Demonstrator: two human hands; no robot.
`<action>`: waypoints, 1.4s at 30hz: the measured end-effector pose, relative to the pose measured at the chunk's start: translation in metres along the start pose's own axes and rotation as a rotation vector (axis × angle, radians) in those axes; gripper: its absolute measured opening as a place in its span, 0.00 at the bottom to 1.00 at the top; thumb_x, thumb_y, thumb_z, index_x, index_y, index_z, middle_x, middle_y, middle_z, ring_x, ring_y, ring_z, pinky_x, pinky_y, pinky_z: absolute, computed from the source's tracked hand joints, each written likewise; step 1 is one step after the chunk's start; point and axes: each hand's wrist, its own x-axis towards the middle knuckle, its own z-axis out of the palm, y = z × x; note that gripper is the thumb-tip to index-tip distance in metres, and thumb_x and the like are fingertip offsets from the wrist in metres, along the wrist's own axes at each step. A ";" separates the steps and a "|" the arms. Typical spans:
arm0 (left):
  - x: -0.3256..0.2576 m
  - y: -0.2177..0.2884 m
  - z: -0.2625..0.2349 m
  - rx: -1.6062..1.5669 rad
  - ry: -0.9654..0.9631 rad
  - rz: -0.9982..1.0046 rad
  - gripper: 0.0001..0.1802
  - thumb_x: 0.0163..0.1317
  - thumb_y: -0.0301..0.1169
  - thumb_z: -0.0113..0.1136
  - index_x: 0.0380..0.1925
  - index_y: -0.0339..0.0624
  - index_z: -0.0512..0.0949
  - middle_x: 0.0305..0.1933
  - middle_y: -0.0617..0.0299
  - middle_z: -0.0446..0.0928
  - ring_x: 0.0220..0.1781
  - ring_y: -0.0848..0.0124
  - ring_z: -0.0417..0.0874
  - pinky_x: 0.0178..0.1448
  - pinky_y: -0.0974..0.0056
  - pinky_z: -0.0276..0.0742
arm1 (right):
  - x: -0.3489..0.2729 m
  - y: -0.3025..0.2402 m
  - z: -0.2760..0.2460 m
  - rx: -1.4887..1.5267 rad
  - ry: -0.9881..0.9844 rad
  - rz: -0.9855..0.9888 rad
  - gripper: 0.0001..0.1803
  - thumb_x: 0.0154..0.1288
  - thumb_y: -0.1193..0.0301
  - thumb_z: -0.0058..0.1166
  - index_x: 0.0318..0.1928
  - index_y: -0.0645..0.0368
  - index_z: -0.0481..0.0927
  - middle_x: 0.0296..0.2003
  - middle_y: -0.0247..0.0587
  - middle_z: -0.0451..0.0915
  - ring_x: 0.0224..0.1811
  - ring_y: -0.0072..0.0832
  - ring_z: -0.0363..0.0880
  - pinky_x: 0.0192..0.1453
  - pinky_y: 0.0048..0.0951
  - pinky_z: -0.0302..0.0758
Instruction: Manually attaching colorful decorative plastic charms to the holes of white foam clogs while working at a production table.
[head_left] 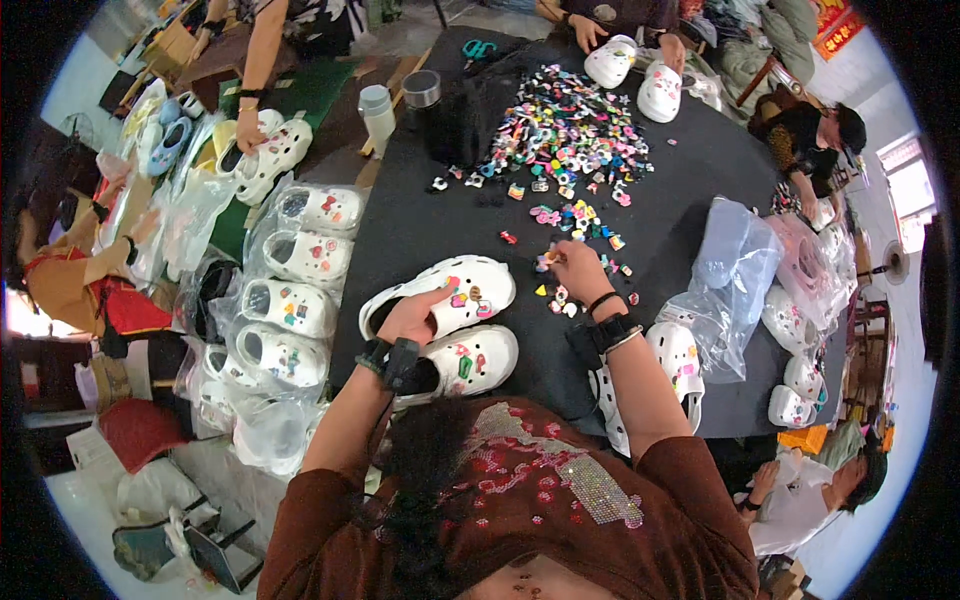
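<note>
My left hand grips a white clog by its opening, the thumb on the upper; colourful charms sit in some of its holes. Just nearer to me lies a second white clog, also with charms on its toe. My right hand is over the black table among scattered charms, its fingers pinched at a small orange-and-dark shoe charm. Past it spreads a large heap of mixed charms. Beside my right forearm, more white clogs are partly hidden by the arm.
Along the left, decorated white clogs stand in clear bags. A white bottle and a dark tumbler stand at the far left of the table. A clear plastic bag lies to the right. A co-worker's hand and other workers surround the table.
</note>
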 end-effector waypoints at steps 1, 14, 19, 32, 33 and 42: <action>0.001 0.000 -0.002 0.018 0.004 -0.013 0.19 0.66 0.27 0.53 0.55 0.31 0.69 0.54 0.48 0.76 0.53 0.57 0.80 0.59 0.53 0.77 | -0.006 0.019 -0.003 -0.115 0.004 0.025 0.06 0.56 0.72 0.53 0.34 0.58 0.80 0.32 0.49 0.77 0.41 0.47 0.77 0.45 0.42 0.75; 0.001 0.006 -0.004 0.090 0.065 -0.003 0.21 0.66 0.27 0.53 0.58 0.32 0.68 0.56 0.48 0.74 0.55 0.57 0.79 0.60 0.52 0.76 | 0.012 0.055 -0.015 -0.101 -0.011 0.070 0.06 0.52 0.74 0.58 0.32 0.60 0.77 0.33 0.51 0.78 0.39 0.48 0.77 0.44 0.44 0.74; 0.003 0.004 -0.011 0.068 0.012 -0.062 0.22 0.67 0.29 0.54 0.59 0.33 0.66 0.57 0.49 0.74 0.57 0.58 0.77 0.62 0.53 0.74 | 0.045 0.036 0.002 -0.081 -0.015 0.035 0.06 0.53 0.74 0.59 0.31 0.61 0.76 0.32 0.51 0.77 0.40 0.49 0.77 0.44 0.46 0.74; -0.005 0.000 -0.005 0.051 0.170 0.012 0.20 0.64 0.23 0.55 0.56 0.30 0.70 0.56 0.50 0.75 0.54 0.61 0.79 0.60 0.56 0.76 | 0.085 0.022 0.041 -0.121 0.337 -0.125 0.14 0.53 0.67 0.62 0.40 0.58 0.80 0.38 0.43 0.74 0.46 0.42 0.72 0.51 0.41 0.71; -0.007 0.001 0.002 0.049 0.171 0.009 0.20 0.64 0.23 0.55 0.56 0.30 0.70 0.56 0.50 0.75 0.54 0.61 0.79 0.60 0.56 0.76 | 0.087 0.024 0.044 -0.122 0.335 -0.123 0.14 0.53 0.67 0.62 0.40 0.58 0.80 0.38 0.43 0.74 0.46 0.42 0.72 0.51 0.41 0.71; -0.009 -0.002 0.003 0.062 0.096 0.036 0.21 0.66 0.25 0.53 0.58 0.31 0.67 0.57 0.48 0.73 0.57 0.57 0.77 0.62 0.51 0.74 | 0.077 0.030 0.041 0.003 0.319 -0.026 0.07 0.50 0.72 0.62 0.31 0.59 0.81 0.34 0.43 0.77 0.43 0.43 0.73 0.49 0.42 0.70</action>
